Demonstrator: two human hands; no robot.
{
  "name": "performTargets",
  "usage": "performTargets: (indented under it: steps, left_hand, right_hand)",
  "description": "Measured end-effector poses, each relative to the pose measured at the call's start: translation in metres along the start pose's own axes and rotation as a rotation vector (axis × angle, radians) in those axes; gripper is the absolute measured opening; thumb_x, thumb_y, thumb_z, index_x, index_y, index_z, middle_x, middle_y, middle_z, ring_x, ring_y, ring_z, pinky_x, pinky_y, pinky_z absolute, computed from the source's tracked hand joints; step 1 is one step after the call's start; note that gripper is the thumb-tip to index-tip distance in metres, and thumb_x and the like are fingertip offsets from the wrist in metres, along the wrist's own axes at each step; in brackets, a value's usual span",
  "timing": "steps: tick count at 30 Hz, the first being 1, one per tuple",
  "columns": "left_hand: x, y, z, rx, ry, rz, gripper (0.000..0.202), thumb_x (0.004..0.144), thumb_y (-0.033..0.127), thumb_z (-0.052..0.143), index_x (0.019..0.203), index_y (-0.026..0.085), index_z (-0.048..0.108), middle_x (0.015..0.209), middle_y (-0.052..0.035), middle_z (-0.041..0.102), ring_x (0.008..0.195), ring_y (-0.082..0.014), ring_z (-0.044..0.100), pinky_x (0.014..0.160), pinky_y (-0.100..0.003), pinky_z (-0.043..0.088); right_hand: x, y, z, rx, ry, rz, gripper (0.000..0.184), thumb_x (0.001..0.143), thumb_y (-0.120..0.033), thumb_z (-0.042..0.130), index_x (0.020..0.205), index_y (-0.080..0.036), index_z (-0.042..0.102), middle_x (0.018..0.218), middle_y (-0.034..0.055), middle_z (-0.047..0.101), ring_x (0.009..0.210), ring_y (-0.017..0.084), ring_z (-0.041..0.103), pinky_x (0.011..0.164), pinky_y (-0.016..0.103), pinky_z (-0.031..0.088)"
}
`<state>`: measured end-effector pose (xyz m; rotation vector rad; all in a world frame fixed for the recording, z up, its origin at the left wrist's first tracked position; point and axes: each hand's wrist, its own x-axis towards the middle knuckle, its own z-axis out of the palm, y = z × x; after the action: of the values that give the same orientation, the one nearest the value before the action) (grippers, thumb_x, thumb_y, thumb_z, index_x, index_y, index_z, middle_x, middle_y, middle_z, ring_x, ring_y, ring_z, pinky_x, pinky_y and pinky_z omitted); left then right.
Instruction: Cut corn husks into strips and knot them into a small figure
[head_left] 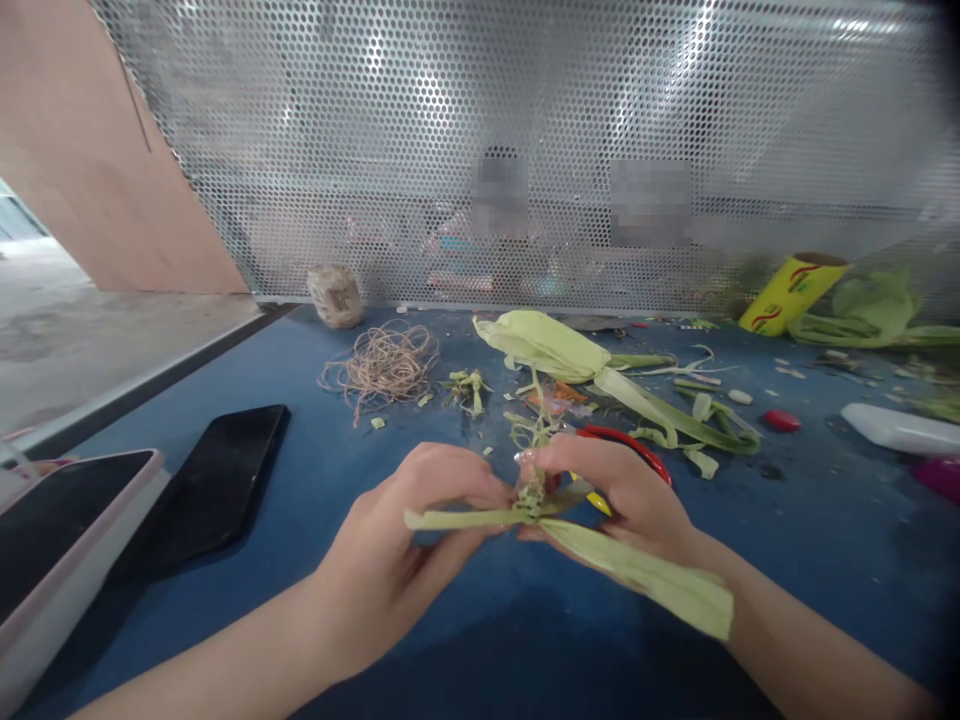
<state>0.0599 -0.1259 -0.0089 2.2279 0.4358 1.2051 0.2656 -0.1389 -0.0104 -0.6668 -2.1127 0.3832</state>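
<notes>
Between my two hands, just above the blue table, is a small bundle of pale green corn husk strips (637,565), knotted at its middle. My left hand (420,530) pinches the bundle from the left, beside a narrow strip that sticks out that way. From the other side my right hand (615,490) grips it between thumb and fingers, with a wide strip hanging across the palm and wrist. The undersides of the fingertips are hidden. Red-handled scissors (637,450) with a bit of yellow lie behind my right hand, partly covered.
Beyond my hands lie a tangle of twine (386,362), an ear-shaped corn husk (551,345) and green scraps (469,388). A black phone (217,480) and another device (75,510) rest at left. A yellow roll (793,293) leans near the perforated metal screen (562,90).
</notes>
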Motion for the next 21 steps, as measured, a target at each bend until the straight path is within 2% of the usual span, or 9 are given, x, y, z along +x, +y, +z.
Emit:
performTargets:
  steps: [3,6,9,12,14,17,19,21]
  left_hand:
    - [0.0,0.0,-0.001,-0.008,-0.027,0.057,0.036,0.076,-0.001,0.055,0.099,0.025,0.045,0.091,-0.0011,0.063,0.088,-0.0165,0.058,0.077,-0.031,0.046]
    - [0.002,0.001,-0.002,0.133,-0.1,0.1,0.03,0.075,0.0,0.057,0.09,0.023,0.045,0.086,0.0009,0.065,0.082,-0.0144,0.059,0.08,-0.031,0.043]
    - [0.004,0.005,-0.003,0.219,-0.074,0.016,0.027,0.074,0.004,0.059,0.093,0.021,0.05,0.084,-0.0002,0.064,0.08,-0.0134,0.06,0.077,-0.027,0.045]
    - [0.006,0.007,-0.003,0.152,-0.047,-0.069,0.014,0.078,0.013,0.056,0.09,0.02,0.055,0.087,-0.0023,0.066,0.082,-0.014,0.062,0.071,-0.022,0.048]
    - [0.006,0.008,-0.003,0.153,-0.02,-0.156,0.011,0.083,0.017,0.05,0.09,0.021,0.057,0.073,0.0006,0.067,0.068,-0.0121,0.064,0.063,-0.019,0.048]
    - [0.008,0.008,-0.002,0.27,0.012,-0.293,0.018,0.085,0.018,0.047,0.097,0.023,0.06,0.05,0.007,0.061,0.042,-0.0082,0.054,0.046,-0.016,0.043]
    - [0.009,0.008,-0.001,0.356,0.023,-0.284,0.017,0.082,0.017,0.05,0.09,0.023,0.065,0.052,0.0061,0.064,0.042,-0.0079,0.054,0.046,-0.016,0.042]
    - [0.01,0.008,-0.001,0.408,0.027,-0.213,0.017,0.08,0.016,0.053,0.077,0.023,0.067,0.068,0.0031,0.071,0.054,-0.0098,0.061,0.055,-0.018,0.045]
  right_hand:
    - [0.0,-0.002,0.0,-0.032,-0.009,-0.056,0.026,0.083,-0.025,0.057,0.109,-0.021,0.054,0.089,0.0043,0.065,0.082,0.014,0.059,0.069,0.022,0.047]
    - [0.001,-0.006,0.0,-0.073,0.008,-0.081,0.022,0.087,-0.026,0.052,0.107,-0.018,0.057,0.084,0.0059,0.063,0.079,0.013,0.058,0.069,0.021,0.047]
    - [0.003,-0.009,0.0,-0.029,-0.028,0.045,0.018,0.083,-0.025,0.057,0.1,-0.018,0.061,0.079,0.0034,0.063,0.073,0.012,0.058,0.068,0.021,0.047]
    - [0.005,-0.011,0.003,0.087,-0.04,0.24,0.011,0.079,-0.021,0.061,0.089,-0.019,0.063,0.078,0.001,0.066,0.07,0.011,0.059,0.066,0.02,0.046]
    - [0.006,-0.012,0.007,0.177,-0.016,0.361,0.007,0.077,-0.019,0.062,0.084,-0.019,0.063,0.076,0.0001,0.065,0.067,0.011,0.057,0.062,0.02,0.046]
    - [0.006,-0.012,0.012,0.296,-0.025,0.48,0.007,0.076,-0.02,0.061,0.083,-0.019,0.061,0.07,-0.0013,0.062,0.063,0.011,0.054,0.058,0.02,0.044]
    - [0.006,-0.013,0.014,0.354,-0.057,0.53,0.007,0.077,-0.021,0.061,0.083,-0.019,0.061,0.071,-0.0011,0.06,0.064,0.011,0.053,0.059,0.021,0.044]
    - [0.006,-0.014,0.016,0.395,-0.058,0.566,0.007,0.077,-0.023,0.061,0.083,-0.018,0.061,0.072,-0.0006,0.06,0.066,0.012,0.053,0.059,0.022,0.044]
